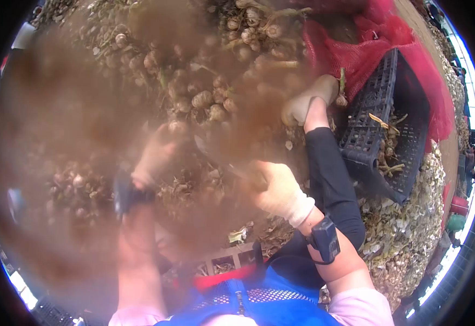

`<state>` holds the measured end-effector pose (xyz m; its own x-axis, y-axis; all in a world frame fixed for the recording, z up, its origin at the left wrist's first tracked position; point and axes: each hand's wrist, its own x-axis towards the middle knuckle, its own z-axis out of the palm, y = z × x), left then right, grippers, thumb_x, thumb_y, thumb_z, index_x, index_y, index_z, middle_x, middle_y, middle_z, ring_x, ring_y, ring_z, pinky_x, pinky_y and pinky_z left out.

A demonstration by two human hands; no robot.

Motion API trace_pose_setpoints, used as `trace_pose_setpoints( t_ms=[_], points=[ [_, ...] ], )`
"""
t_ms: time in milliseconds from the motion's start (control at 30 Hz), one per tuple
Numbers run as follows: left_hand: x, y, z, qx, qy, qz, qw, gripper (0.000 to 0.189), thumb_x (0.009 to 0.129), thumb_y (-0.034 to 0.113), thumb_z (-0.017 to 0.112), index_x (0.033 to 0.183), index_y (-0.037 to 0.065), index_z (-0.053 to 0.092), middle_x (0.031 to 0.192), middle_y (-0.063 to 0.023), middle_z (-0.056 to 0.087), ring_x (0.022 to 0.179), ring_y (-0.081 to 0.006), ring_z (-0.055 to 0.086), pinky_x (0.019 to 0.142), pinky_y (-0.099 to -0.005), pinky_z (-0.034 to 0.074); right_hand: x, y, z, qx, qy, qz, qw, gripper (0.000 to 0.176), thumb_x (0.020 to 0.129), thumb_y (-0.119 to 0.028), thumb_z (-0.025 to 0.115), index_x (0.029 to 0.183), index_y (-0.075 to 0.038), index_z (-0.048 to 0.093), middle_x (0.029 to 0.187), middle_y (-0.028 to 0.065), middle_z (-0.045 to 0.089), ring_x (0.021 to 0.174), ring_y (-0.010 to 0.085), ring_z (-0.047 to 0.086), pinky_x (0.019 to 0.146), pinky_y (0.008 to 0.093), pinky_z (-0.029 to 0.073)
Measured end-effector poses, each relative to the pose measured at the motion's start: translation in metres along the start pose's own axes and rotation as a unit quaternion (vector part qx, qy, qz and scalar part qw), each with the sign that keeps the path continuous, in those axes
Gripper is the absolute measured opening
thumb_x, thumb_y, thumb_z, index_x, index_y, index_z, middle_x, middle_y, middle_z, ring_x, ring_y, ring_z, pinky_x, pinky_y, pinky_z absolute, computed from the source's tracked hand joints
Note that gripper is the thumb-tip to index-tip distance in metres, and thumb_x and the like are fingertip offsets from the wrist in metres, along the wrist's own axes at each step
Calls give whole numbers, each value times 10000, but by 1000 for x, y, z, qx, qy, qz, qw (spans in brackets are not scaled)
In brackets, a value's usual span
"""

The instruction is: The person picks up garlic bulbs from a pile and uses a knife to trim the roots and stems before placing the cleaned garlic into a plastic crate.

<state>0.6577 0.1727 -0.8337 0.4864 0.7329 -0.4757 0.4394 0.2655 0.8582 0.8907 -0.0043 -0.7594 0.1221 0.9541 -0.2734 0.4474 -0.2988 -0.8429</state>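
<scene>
My left hand [159,149], blurred by brown smears on the lens, has its fingers closed at a garlic bulb [178,128] above the heap. In a pale glove, my right hand [278,190] is closed around what looks like a pair of shears. Their thin grey blade [202,145] points up and left toward the bulb; the handles are hidden in the fist. Loose garlic bulbs [202,99] with dry stems lie just beyond both hands. Dry trimmings [183,190] lie between my forearms.
A black plastic crate [370,103] stands tilted at the right, with stemmed pieces inside. Red netting [351,54] hangs over its far side. My stretched leg [332,168] and light-socked foot [313,100] lie beside it. Pale garlic [400,239] is heaped at the lower right.
</scene>
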Motion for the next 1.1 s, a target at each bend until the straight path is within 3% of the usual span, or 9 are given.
trace_pose_setpoints(
  t_ms=[133, 267, 400, 467, 600, 767, 900, 1067, 1100],
  points=[
    [-84, 54, 28, -198, -103, 61, 973, 820, 759, 553, 761, 1293, 1, 477, 1099, -51, 591, 996, -146, 549, 838, -295, 460, -10, -6, 4, -120, -5, -67, 991, 245, 748, -177, 733, 956, -100, 630, 829, 131, 667, 785, 344, 654, 696, 419, 531],
    [-141, 92, 54, -225, -49, 16, 973, 603, 860, 454, 717, 1270, 52, 533, 1083, -9, 622, 950, -103, 566, 848, -280, 468, -19, -30, -7, -163, -51, -79, 982, 290, 739, -190, 741, 994, -113, 626, 854, 120, 664, 816, 341, 654, 711, 422, 526],
    [-139, 41, 52, -255, -109, 52, 959, 819, 795, 363, 808, 1400, 20, 375, 1052, -10, 627, 889, -100, 590, 800, -256, 493, -30, -39, -11, -136, -34, -116, 983, 264, 740, -194, 729, 964, -111, 615, 825, 119, 648, 805, 348, 646, 699, 428, 517],
    [-139, 44, 51, 202, -37, 271, 940, 859, 772, 376, 826, 1400, 12, 366, 1008, -7, 635, 828, -83, 590, 750, -243, 500, -35, -45, -14, -131, -31, -127, 983, 242, 742, -195, 720, 933, -106, 602, 802, 116, 637, 789, 349, 641, 688, 434, 512],
    [-147, 42, 72, -193, -24, 31, 980, 843, 800, 410, 785, 1402, 16, 345, 965, -17, 640, 743, -96, 615, 687, -239, 520, -36, -33, -14, -108, -6, -173, 979, 216, 739, -195, 711, 883, -102, 580, 764, 108, 618, 758, 346, 634, 662, 439, 502],
    [-139, 31, 75, 93, -75, 278, 953, 469, 968, 340, 580, 1289, 13, 481, 944, -24, 649, 777, -114, 626, 695, -224, 508, -31, -16, -14, -61, 25, -245, 967, 185, 746, -194, 703, 880, -116, 601, 767, 99, 624, 752, 333, 642, 651, 416, 510],
    [-170, 63, 84, -173, -110, -6, 979, 361, 980, 284, 532, 1203, 3, 572, 1040, -67, 664, 913, -145, 628, 810, -258, 502, -20, 16, -7, -51, -9, -310, 949, 172, 750, -190, 705, 880, -124, 613, 771, 90, 630, 739, 319, 649, 641, 399, 517],
    [-178, 54, 74, -49, -66, 160, 984, 430, 886, 224, 657, 1237, 13, 526, 1048, -73, 642, 879, -156, 632, 759, -257, 526, -8, 75, 11, 0, 45, -123, 991, 126, 803, -157, 692, 809, -69, 603, 636, 120, 592, 582, 304, 592, 567, 359, 484],
    [-177, 63, 68, -115, -57, 143, 981, 564, 819, 364, 689, 1242, 32, 519, 1040, -65, 632, 844, -146, 623, 688, -244, 509, -7, 64, 11, 25, 51, -142, 988, 99, 811, -132, 678, 823, -63, 608, 632, 111, 586, 565, 264, 580, 559, 340, 475]
  ],
)
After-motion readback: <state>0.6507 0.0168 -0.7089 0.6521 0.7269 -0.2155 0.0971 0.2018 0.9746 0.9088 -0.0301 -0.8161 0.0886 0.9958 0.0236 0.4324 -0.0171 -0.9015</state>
